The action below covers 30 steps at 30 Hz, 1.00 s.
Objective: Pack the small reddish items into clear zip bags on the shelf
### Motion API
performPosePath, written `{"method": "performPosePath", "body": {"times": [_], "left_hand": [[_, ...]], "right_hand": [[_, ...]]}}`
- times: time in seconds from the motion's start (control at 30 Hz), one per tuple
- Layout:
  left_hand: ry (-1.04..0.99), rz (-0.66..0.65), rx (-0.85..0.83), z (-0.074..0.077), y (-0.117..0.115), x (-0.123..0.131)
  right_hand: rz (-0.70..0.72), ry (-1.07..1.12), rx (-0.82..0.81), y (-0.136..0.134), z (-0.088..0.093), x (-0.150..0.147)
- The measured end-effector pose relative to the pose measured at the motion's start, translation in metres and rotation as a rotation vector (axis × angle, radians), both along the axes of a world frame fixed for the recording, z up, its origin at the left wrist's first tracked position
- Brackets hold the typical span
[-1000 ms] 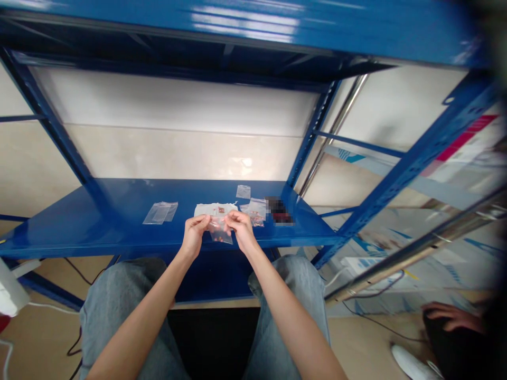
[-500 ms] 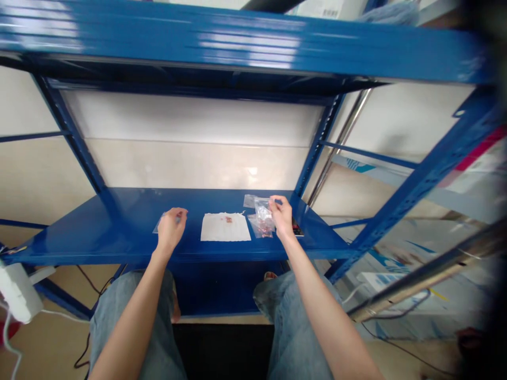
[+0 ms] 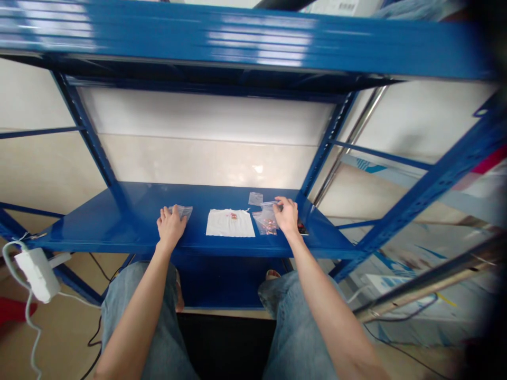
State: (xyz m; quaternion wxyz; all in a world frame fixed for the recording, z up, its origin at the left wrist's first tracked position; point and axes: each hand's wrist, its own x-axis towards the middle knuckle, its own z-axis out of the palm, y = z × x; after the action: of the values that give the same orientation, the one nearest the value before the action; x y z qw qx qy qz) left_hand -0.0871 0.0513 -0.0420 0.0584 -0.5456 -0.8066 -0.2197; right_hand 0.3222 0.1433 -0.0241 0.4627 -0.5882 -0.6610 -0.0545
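My left hand (image 3: 171, 228) is on the blue shelf, fingers curled over a clear zip bag (image 3: 184, 211) that sticks out to its right. What the bag contains is too small to tell. At the right, my right hand (image 3: 287, 214) pinches the top edge of another clear zip bag (image 3: 270, 207). That bag lies against or over a bag of small copper-coloured pieces (image 3: 268, 225); where one ends and the other begins is unclear. Between my hands rests a white sheet (image 3: 229, 226) with a few reddish-copper pieces (image 3: 234, 216) near its top edge.
A small clear bag (image 3: 255, 198) lies farther back on the blue shelf (image 3: 150, 198). Some dark, colourful item (image 3: 302, 228) shows partly behind my right wrist. A blue beam (image 3: 178, 37) crosses overhead. A white power strip (image 3: 37, 274) hangs at the left.
My left hand has taken hold of the clear bag, which now shows to its right instead of its left. My right hand has lowered its bag towards the shelf. The view has shifted slightly.
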Motion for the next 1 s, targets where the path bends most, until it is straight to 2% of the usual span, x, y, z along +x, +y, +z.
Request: {"method": "performPosePath", "body": {"times": [0.13, 0.27, 0.43, 0.6, 0.77, 1.0], "left_hand": [[0.0, 0.01, 0.019, -0.001, 0.002, 0.001], [0.034, -0.006, 0.027, 0.003, 0.003, 0.008], [0.064, -0.049, 0.173, 0.011, -0.006, 0.02], [-0.001, -0.211, 0.375, 0.02, -0.015, 0.036], [-0.237, -0.493, 0.514, 0.018, -0.018, 0.068], [-0.649, -0.751, 0.63, 0.011, -0.024, 0.099]], "right_hand": [[-0.148, -0.032, 0.094, -0.02, 0.004, -0.01], [-0.115, -0.005, 0.198, -0.041, 0.012, -0.025], [0.066, 0.03, 0.308, -0.059, 0.01, -0.046], [0.335, 0.018, 0.339, -0.077, 0.0, -0.075], [0.586, -0.016, 0.281, -0.099, -0.003, -0.108], [0.746, 0.096, 0.147, -0.103, -0.011, -0.126]]}}
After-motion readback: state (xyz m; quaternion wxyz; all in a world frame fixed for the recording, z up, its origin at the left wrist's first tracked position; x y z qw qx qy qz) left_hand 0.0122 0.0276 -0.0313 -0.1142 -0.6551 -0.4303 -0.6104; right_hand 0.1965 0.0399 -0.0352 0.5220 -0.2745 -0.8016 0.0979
